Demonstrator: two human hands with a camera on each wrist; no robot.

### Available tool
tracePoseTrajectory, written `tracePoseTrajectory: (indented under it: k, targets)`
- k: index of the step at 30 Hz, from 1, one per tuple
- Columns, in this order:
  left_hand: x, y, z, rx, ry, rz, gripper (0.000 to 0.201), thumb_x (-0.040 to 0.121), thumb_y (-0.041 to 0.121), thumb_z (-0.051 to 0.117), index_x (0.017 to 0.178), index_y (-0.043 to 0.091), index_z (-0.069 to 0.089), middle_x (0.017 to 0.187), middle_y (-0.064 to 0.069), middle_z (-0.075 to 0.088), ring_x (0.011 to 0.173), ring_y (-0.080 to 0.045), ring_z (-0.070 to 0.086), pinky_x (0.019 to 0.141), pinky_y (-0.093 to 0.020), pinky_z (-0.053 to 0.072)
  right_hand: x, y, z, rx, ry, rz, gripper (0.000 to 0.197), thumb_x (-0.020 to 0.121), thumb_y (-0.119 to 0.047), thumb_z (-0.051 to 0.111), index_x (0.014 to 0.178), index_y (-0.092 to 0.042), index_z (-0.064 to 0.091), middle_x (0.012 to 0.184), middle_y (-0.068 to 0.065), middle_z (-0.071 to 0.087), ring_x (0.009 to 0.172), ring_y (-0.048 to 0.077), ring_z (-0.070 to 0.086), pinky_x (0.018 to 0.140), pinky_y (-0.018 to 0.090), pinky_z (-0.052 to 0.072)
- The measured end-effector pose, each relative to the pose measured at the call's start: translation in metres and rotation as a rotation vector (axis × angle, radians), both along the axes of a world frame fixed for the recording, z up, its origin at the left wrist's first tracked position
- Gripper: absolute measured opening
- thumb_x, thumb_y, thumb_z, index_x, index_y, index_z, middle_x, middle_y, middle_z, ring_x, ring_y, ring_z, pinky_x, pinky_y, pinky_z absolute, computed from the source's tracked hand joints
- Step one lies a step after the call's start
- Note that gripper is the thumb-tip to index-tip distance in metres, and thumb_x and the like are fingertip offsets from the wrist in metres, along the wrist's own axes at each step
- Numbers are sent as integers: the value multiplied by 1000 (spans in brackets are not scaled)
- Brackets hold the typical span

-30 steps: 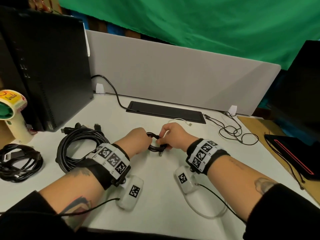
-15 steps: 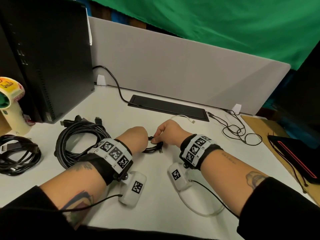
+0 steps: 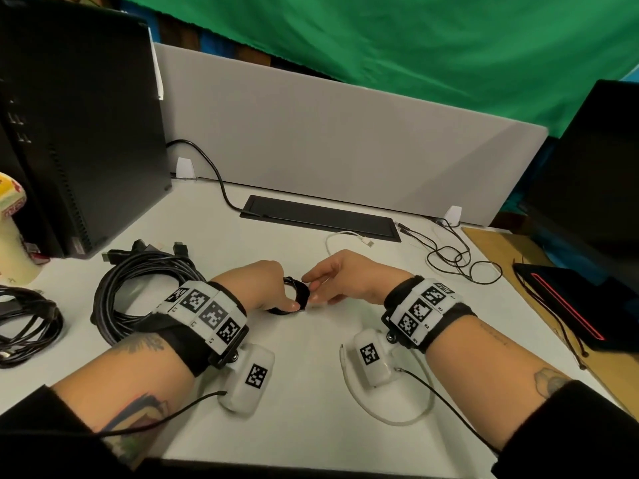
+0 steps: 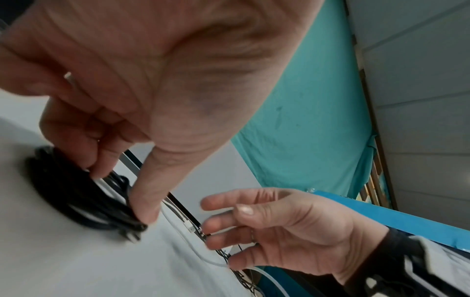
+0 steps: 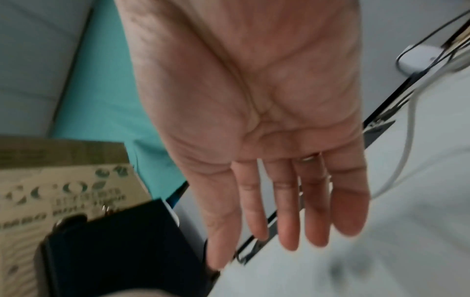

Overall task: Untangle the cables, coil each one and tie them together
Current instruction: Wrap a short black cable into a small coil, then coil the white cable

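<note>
small coil (image 3: 298, 296): black | table (image 3: 311, 392): white | backdrop (image 3: 415, 39): green | loose cable (image 3: 340, 236): apparently white

Cables: one small black coil (image 3: 296, 296) mid-surface, pinched at its rim; one large thick black coil (image 3: 138, 288) lying flat to its left; another black bundle (image 3: 27, 323) at far left.

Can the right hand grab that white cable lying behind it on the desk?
Probably yes. The right hand is open and holds nothing, and the white cable lies loose on the desk just beyond it, with nothing between them.
</note>
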State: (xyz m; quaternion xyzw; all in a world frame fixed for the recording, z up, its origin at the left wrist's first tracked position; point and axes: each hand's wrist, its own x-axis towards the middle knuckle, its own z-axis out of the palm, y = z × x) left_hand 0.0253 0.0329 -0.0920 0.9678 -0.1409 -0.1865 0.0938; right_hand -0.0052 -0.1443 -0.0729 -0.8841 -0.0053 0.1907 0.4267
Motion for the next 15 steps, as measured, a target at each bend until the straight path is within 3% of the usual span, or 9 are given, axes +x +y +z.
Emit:
tracePoseTrajectory:
  k: [2, 4, 6, 7, 10, 12, 14, 15]
  targets:
    - [-2, -3, -1, 16, -28, 5, 42, 91, 51, 64, 80, 14, 46, 75, 2, 50, 66, -13, 49, 52, -24, 33, -10, -17, 11, -18, -26, -33, 39, 80, -15, 82, 118, -18, 72, 109, 7, 75, 96, 14, 68, 86, 31, 58]
    - [-5, -6, -2, 31, -55, -9, 32, 98, 43, 55, 93, 11, 57, 79, 0, 53, 78, -19, 57, 55, -22, 35, -23, -38, 20, -30, -74, -154, 33, 80, -22, 83, 112, -22, 74, 109, 4, 75, 106, 17, 67, 89, 34, 55]
    - [-7, -6, -1, 37, -87, 11, 27, 102, 30, 48, 113, 7, 59, 101, -6, 61, 102, -25, 61, 69, -23, 40, -33, -59, 22, -85, -110, -306, 31, 79, -25, 84, 108, -21, 75, 112, 6, 72, 109, 23, 64, 91, 37, 54]
    - [-7, -6, -3, 8, -100, 54, 25, 102, 25, 48, 116, 6, 56, 113, -10, 60, 110, -27, 59, 76, -26, 42, -39, -67, 21, -130, -114, -367, 31, 79, -26, 84, 107, -19, 75, 112, 6, 70, 106, 23, 63, 89, 36, 53]
    - [-4, -3, -5, -109, -134, 135, 26, 99, 24, 52, 116, 4, 48, 121, -15, 57, 106, -28, 58, 76, -30, 42, -51, -83, 10, -200, -159, -493, 31, 79, -21, 84, 106, -14, 74, 108, 5, 65, 99, 19, 61, 76, 27, 47]
    - [-4, -3, -3, -150, -128, 156, 29, 99, 24, 53, 119, 3, 48, 120, -17, 58, 103, -28, 59, 73, -30, 42, -57, -87, 3, -127, -303, -591, 24, 79, -15, 83, 101, -13, 74, 101, 2, 62, 94, 17, 58, 72, 25, 43]
    - [-3, -6, -1, -158, -148, 120, 23, 99, 25, 52, 110, 6, 60, 115, -15, 65, 100, -28, 62, 74, -30, 45, -62, -89, 2, -122, -439, -667, 18, 78, -15, 83, 94, -17, 74, 94, -5, 59, 96, 17, 56, 77, 27, 43]
    - [-4, -7, 0, -154, -143, 108, 25, 100, 26, 51, 108, 6, 64, 114, -15, 66, 99, -28, 62, 76, -31, 47, -64, -90, 3, -181, -462, -698, 19, 78, -19, 84, 93, -21, 73, 96, -8, 59, 101, 18, 56, 85, 31, 44]
